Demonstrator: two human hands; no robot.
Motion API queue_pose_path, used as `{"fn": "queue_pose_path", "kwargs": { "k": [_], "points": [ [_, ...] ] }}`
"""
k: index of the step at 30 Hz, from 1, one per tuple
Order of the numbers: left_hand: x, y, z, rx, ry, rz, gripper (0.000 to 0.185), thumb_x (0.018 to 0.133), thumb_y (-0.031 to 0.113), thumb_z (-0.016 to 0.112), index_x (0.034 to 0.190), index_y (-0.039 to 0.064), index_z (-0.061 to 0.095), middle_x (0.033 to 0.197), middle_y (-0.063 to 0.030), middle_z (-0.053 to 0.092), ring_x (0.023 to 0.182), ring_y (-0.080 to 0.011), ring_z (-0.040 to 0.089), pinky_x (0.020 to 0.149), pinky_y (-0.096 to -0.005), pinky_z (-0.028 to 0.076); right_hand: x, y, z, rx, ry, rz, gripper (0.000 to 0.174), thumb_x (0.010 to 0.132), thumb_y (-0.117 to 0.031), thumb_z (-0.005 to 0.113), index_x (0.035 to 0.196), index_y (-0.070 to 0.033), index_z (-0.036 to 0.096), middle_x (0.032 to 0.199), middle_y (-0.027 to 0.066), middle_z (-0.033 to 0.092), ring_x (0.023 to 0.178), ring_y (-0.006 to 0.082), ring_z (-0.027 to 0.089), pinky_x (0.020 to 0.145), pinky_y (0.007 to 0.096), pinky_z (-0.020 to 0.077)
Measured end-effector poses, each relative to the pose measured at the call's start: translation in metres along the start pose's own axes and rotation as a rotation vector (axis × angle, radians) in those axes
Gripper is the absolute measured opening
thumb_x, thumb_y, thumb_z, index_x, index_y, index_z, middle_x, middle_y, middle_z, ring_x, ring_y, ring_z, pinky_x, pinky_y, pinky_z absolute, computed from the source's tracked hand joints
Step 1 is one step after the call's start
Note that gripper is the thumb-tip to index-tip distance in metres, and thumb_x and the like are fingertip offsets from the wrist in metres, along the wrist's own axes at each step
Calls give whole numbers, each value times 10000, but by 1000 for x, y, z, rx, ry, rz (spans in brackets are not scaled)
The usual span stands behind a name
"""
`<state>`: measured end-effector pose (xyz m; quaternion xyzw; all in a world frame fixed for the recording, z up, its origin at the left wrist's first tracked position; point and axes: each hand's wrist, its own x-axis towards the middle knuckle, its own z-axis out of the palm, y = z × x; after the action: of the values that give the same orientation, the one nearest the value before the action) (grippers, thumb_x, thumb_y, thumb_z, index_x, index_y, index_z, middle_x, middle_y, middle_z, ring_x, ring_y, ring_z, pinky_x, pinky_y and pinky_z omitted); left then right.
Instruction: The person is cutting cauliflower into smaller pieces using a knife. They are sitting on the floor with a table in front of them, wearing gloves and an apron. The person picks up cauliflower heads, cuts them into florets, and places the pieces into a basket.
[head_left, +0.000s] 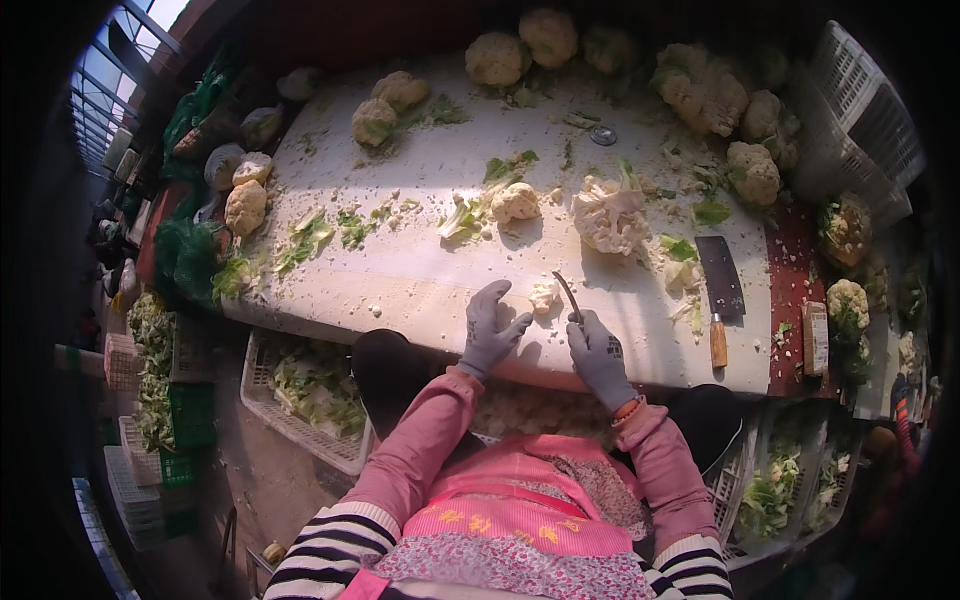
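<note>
My right hand, in a grey work glove, grips a small knife with a thin curved blade pointing up and away from me. A small cauliflower floret lies on the white tabletop, just left of the blade. My left hand, gloved the same way, is left of that floret with thumb and fingers apart and nothing between them. Beyond my hands are a trimmed cauliflower piece and a larger cut cauliflower head with its stem side showing.
A cleaver with a wooden handle lies at the right. Whole cauliflowers line the far edge, near stacked white crates. Leaf scraps litter the table. Below its edge stands a crate of leaves.
</note>
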<state>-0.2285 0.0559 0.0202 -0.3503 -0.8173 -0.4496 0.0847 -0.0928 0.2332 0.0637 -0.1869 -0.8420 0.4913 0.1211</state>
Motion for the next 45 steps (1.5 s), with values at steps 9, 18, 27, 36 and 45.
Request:
{"fn": "queue_pose_path", "kwargs": {
  "k": [9,18,27,36,45],
  "points": [
    [51,58,-23,-52,-944,56,482,907,329,742,1321,106,637,1224,-164,657,1158,-381,611,983,-460,492,4,-12,-49,561,69,337,207,1022,-155,562,1194,-42,582,793,-11,575,573,31,484,476,207,394],
    [193,-41,0,307,-300,-165,576,819,277,804,1312,97,568,1205,-195,648,1144,-396,612,945,-456,498,6,20,-32,804,-122,387,302,1032,-199,608,1288,-41,577,843,4,579,613,51,496,544,224,408],
    [77,-1,-38,-819,-402,-860,342,995,279,634,1205,14,682,924,-8,658,793,-56,573,696,-238,464,-1,-7,-16,243,-28,64,294,990,-133,607,1263,-26,628,890,145,679,708,228,677,667,359,531],
    [26,-23,-21,-388,-60,-403,574,965,289,738,1430,14,546,1170,-91,615,975,-154,635,779,-243,538,7,-14,40,-113,44,-68,273,1000,-205,589,1220,-47,623,1051,193,694,920,395,689,780,465,554],
    [21,-29,-14,-343,-154,-369,624,895,112,771,1438,-35,501,1299,-168,528,1034,-245,666,782,-319,594,6,-11,41,-478,18,-242,343,959,-205,637,1264,-57,588,1047,137,666,867,349,680,709,444,559]
  ]
}}
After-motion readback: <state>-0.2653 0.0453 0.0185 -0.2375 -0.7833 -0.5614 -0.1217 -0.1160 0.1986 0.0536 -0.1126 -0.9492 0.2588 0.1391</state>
